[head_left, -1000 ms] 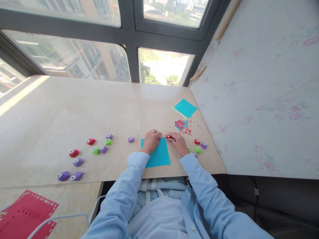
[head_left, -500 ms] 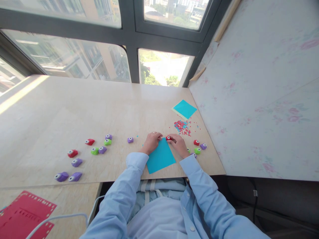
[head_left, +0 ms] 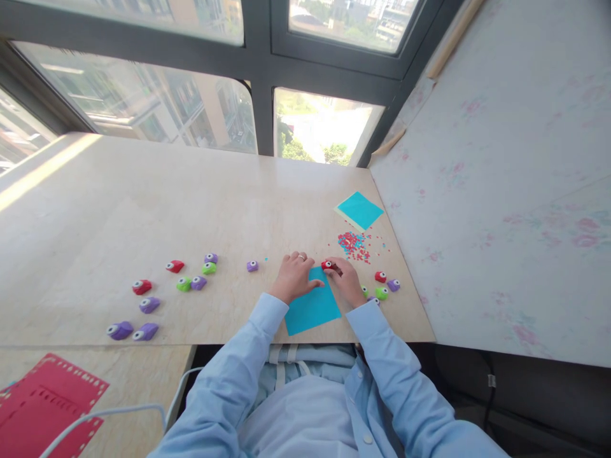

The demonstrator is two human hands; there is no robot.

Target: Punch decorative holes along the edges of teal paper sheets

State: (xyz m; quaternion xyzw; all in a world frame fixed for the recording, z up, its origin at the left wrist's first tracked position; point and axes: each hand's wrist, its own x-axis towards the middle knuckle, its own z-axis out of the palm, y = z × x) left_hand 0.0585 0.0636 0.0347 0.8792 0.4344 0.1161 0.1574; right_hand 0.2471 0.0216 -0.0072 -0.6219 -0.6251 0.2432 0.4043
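A blue sheet of paper (head_left: 312, 310) lies near the table's front edge, partly under my hands. My left hand (head_left: 294, 278) rests on its upper left part, fingers stretched out and thumb apart, holding nothing. At the sheet's upper right corner, my right hand (head_left: 347, 280) grips a small red craft punch (head_left: 327, 264) with a round white and black button on top. The fingers hide part of the punch and the paper's corner. Beyond my right hand is a pile of red and blue punched paper bits (head_left: 352, 245).
Right of my hand stand a red punch (head_left: 380, 277), a purple punch (head_left: 394, 285) and green ones. Several more punches, including a purple one (head_left: 252, 266), are spread to the left. Blue paper (head_left: 360, 210) lies farther back. Red punched sheets (head_left: 52, 401) and a white cable (head_left: 119, 410) are lower left.
My left hand has flattened out, its fingers now spread and its thumb reaching across the blue paper. My right hand still holds the red punch at the corner. The view has shifted slightly.
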